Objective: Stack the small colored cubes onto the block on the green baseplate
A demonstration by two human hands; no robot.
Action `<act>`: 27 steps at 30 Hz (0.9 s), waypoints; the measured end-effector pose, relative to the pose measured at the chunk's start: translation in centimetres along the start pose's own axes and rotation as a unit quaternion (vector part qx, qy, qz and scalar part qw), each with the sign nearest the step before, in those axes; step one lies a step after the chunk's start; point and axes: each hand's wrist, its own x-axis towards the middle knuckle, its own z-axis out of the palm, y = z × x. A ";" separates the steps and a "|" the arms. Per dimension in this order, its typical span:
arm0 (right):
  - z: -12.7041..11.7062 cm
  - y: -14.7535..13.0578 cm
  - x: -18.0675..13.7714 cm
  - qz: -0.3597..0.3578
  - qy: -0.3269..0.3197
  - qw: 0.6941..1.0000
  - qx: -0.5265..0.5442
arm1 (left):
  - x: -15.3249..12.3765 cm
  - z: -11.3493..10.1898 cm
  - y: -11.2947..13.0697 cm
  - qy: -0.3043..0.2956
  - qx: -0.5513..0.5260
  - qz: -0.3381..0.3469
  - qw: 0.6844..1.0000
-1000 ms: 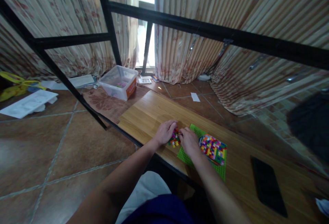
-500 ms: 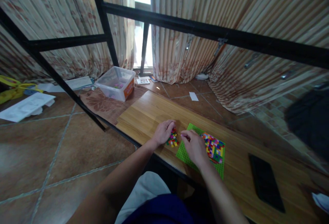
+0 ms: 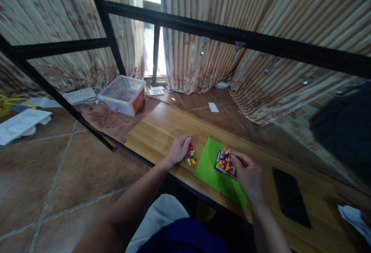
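Pinched at the fingertips, my right hand [image 3: 248, 172] touches the top right of a multicoloured block of small toy bricks [image 3: 225, 161]. Its fingertips hide whatever piece lies between them. The block stands in stacked layers on a bright green studded baseplate [image 3: 206, 164]. To the left of the plate, my left hand [image 3: 178, 150] rests on the table with its fingers curled together against a small heap of loose toy bricks [image 3: 190, 157]. What its fingertips hold, if anything, is hidden.
The wooden table [image 3: 162, 123] carries a black phone-like slab [image 3: 291, 197] on the right. A clear plastic tub [image 3: 123, 95] with some bricks sits on a brown mat [image 3: 107, 123] beyond. A black metal frame [image 3: 185, 24] crosses ahead, before curtains [image 3: 197, 67].
My right hand has moved right, from the baseplate's left part onto the brick block, with a small pink piece earlier at its fingertips. My left hand stays by the heap. The view has shifted slightly.
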 end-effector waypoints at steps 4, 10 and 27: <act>-1.0 0.7 1.3 -0.071 0.008 0.992 -0.104 | 0.0 0.0 0.1 -0.001 -0.003 -0.005 1.000; -0.2 0.6 1.8 -0.105 -0.026 0.981 -0.163 | 0.0 -0.1 0.1 -0.001 -0.005 -0.006 1.000; 0.5 1.3 2.8 -0.095 -0.038 0.977 -0.186 | 0.1 0.0 0.0 -0.001 -0.004 -0.001 1.000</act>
